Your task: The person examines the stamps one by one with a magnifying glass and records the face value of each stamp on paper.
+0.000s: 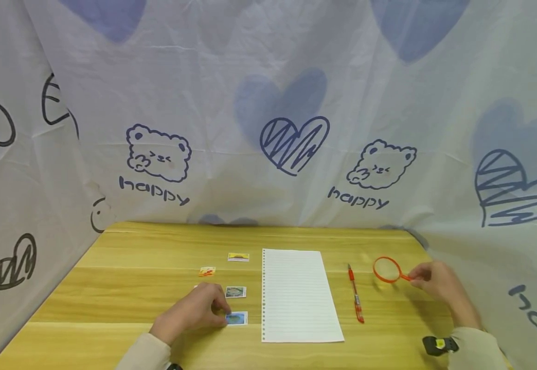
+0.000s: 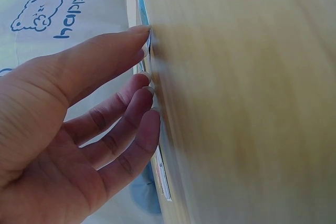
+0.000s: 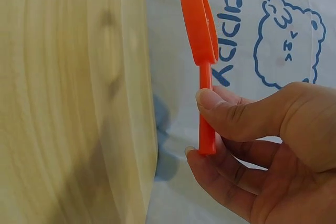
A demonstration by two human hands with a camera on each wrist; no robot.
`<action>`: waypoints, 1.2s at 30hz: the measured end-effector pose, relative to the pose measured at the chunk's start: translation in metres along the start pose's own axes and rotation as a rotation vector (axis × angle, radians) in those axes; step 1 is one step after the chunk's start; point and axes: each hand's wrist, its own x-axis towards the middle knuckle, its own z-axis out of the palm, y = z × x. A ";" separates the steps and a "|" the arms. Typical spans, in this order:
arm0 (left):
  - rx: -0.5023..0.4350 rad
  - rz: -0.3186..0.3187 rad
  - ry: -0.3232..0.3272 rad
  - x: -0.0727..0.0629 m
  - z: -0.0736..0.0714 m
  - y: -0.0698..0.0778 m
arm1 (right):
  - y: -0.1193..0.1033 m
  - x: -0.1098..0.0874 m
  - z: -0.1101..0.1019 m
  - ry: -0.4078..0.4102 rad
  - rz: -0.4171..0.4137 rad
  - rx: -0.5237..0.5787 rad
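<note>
Left hand [image 1: 199, 308]: fingertips touch the blue card [image 1: 237, 318] on the bench [image 1: 111, 293]; pinch cannot be confirmed. Likely light, bendable; grip by edges. Right hand [image 1: 439, 281] clamps the raised magnifier [image 3: 202, 45] by its handle; likely light, stiff. Left hand mostly hides what may be another card [image 1: 196, 286].

Wood-grain table [image 1: 125, 288], pale fabric backdrop [image 1: 231, 205], blue hearts [image 1: 294, 145], "happy" bears [image 1: 159, 154]
</note>
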 end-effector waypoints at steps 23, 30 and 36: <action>-0.019 -0.001 -0.002 0.000 0.000 0.001 | 0.026 -0.002 0.011 -0.066 0.084 0.045; -0.026 0.004 -0.004 0.000 0.000 0.002 | 0.028 -0.004 0.016 -0.083 0.132 0.073; -0.021 0.002 -0.005 -0.001 0.000 0.001 | 0.028 -0.005 0.017 -0.103 0.153 0.078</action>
